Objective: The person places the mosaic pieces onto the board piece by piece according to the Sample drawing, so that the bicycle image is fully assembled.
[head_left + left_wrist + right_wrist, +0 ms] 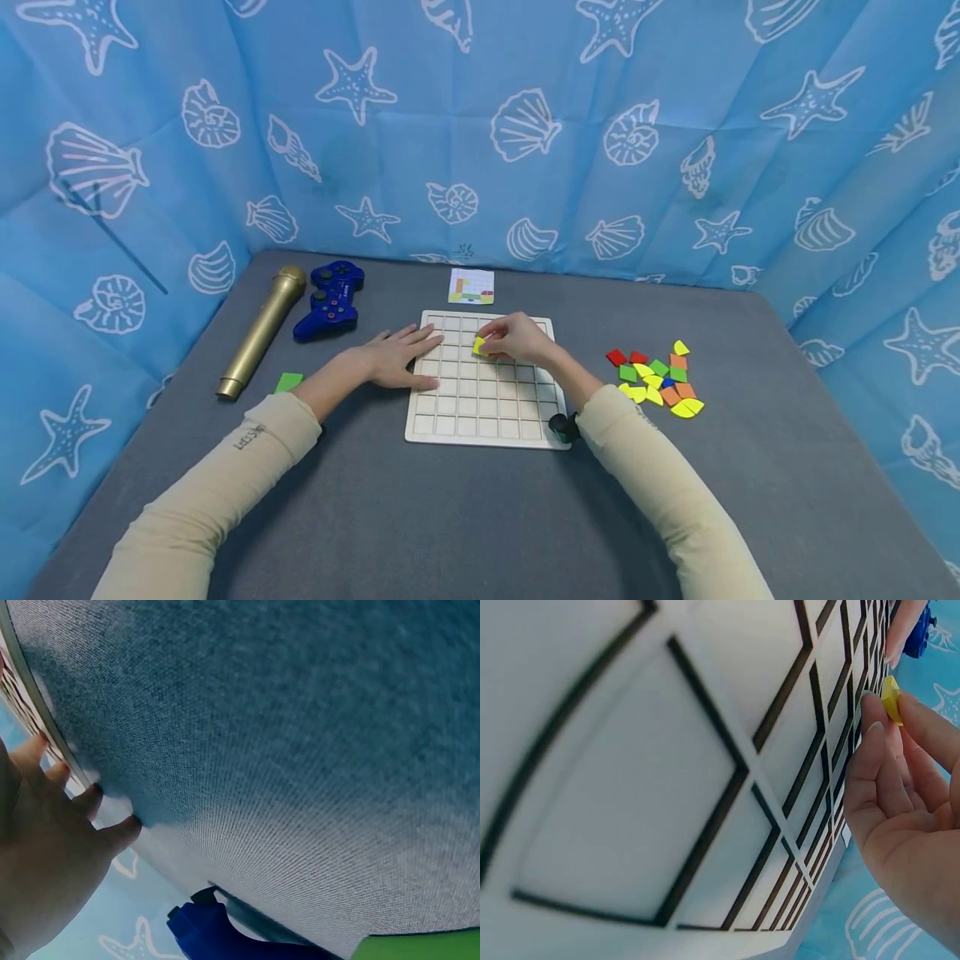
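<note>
A white grid board (465, 427) of square cells lies on the grey table. My right hand (519, 337) pinches a small yellow tile (478, 346) between thumb and fingertips, over the upper middle cells. In the right wrist view the yellow tile (892, 700) stands tilted between the fingertips, close to the grid. My left hand (397, 358) rests with spread fingers on the board's left edge. The left wrist view shows that hand (56, 840) with its fingertips along the board's rim.
Right of the board lies a loose pile of red, green, orange, blue and yellow tiles (658, 368). A printed pattern card (471, 286) sits behind the board. At left are a blue game controller (330, 302), a gold microphone (262, 333) and a green square (288, 382).
</note>
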`<action>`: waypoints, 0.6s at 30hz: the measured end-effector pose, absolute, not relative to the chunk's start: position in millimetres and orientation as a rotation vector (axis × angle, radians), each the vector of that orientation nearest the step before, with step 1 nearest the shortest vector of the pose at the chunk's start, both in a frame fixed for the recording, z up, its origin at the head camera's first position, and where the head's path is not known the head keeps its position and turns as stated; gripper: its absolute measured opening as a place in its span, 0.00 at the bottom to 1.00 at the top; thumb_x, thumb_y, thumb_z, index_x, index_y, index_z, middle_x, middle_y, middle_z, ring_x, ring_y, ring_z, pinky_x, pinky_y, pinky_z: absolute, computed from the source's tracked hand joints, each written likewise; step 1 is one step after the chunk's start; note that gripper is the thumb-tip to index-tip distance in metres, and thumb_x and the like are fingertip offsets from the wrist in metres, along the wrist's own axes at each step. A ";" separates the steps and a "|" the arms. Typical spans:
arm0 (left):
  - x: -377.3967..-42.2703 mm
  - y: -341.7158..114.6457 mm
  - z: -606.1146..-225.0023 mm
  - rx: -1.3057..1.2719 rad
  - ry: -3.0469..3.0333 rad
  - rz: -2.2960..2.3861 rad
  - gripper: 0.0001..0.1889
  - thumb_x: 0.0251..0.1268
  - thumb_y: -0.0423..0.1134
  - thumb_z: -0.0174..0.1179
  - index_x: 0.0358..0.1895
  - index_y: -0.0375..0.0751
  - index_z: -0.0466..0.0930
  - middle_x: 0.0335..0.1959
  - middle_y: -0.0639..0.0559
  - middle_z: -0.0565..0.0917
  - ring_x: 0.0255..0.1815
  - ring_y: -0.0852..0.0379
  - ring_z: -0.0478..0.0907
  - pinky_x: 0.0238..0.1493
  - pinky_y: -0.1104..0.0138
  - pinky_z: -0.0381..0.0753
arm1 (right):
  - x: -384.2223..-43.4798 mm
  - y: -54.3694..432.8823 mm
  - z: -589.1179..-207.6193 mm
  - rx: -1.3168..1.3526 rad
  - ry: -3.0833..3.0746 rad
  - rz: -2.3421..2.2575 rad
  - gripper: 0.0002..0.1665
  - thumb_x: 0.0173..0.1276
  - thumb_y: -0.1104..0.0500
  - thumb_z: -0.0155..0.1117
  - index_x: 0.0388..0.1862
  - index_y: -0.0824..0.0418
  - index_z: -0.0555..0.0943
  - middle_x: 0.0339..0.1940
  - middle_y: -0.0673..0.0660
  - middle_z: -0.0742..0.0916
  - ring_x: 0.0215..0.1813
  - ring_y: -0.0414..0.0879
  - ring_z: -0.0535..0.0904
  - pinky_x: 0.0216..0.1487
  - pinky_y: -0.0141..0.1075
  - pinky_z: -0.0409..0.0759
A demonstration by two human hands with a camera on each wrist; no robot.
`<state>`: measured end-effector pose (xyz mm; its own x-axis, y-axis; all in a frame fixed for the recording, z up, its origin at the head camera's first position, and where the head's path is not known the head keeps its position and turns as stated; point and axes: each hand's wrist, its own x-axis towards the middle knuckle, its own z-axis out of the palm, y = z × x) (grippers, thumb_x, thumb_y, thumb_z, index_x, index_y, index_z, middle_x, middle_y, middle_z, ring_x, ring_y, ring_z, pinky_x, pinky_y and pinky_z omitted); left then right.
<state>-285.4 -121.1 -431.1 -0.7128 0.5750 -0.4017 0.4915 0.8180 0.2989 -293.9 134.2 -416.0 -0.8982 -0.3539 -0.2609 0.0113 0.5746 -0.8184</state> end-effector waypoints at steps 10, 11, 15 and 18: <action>-288.8 -121.2 -433.4 0.825 2.528 0.219 0.46 0.61 0.72 0.47 0.77 0.59 0.39 0.77 0.56 0.37 0.76 0.48 0.33 0.69 0.43 0.38 | -295.8 126.7 -417.6 -0.286 2.421 -1.220 0.14 0.65 0.64 0.67 0.49 0.66 0.83 0.32 0.59 0.85 0.34 0.47 0.84 0.36 0.37 0.82; -288.4 -121.0 -433.0 0.820 2.530 0.215 0.46 0.61 0.72 0.47 0.77 0.59 0.38 0.77 0.56 0.37 0.76 0.49 0.33 0.69 0.43 0.38 | -296.0 126.0 -418.1 -0.288 2.426 -1.217 0.14 0.64 0.63 0.67 0.48 0.66 0.83 0.32 0.58 0.86 0.34 0.46 0.84 0.36 0.36 0.82; -285.0 -120.8 -430.2 0.807 2.527 0.225 0.46 0.62 0.71 0.48 0.77 0.58 0.39 0.78 0.54 0.37 0.76 0.48 0.33 0.69 0.43 0.37 | -295.7 122.1 -419.5 -0.295 2.437 -1.209 0.13 0.64 0.63 0.67 0.47 0.66 0.84 0.34 0.58 0.86 0.35 0.46 0.84 0.36 0.36 0.82; -282.3 -121.3 -428.0 0.810 2.523 0.237 0.46 0.62 0.70 0.48 0.78 0.56 0.40 0.78 0.53 0.38 0.76 0.46 0.33 0.68 0.43 0.37 | -294.8 119.6 -420.2 -0.298 2.444 -1.207 0.13 0.64 0.63 0.67 0.47 0.66 0.84 0.35 0.58 0.86 0.35 0.46 0.84 0.36 0.36 0.81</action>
<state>-282.3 -121.3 -428.0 -0.7119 0.5857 -0.3875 0.5033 0.8103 0.3002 -294.8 119.6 -420.2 -0.8984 -0.3573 -0.2554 -0.0145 0.6052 -0.7959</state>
